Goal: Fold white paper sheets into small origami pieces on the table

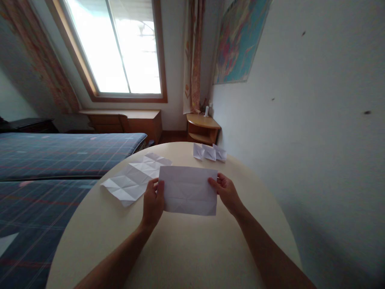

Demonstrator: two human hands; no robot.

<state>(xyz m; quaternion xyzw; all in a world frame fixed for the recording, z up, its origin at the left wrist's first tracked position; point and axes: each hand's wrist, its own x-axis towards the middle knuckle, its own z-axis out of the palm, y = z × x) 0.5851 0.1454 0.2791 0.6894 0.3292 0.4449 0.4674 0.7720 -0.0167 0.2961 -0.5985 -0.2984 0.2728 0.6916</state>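
Note:
A white sheet of paper (189,190) with faint creases is held up over the round cream table (186,249). My left hand (152,202) pinches its left edge, thumb on the front. My right hand (227,192) pinches its right edge the same way. To the left of the held sheet, a second, heavily creased white sheet (132,180) lies flat on the table. Three small folded paper pieces (209,152) stand in a row at the table's far edge.
A white wall runs close along the table's right side, with a map (239,40) on it. A bed with a blue plaid cover (54,160) lies to the left. Wooden drawers (126,120), a corner shelf (203,126) and a bright window (120,44) are beyond.

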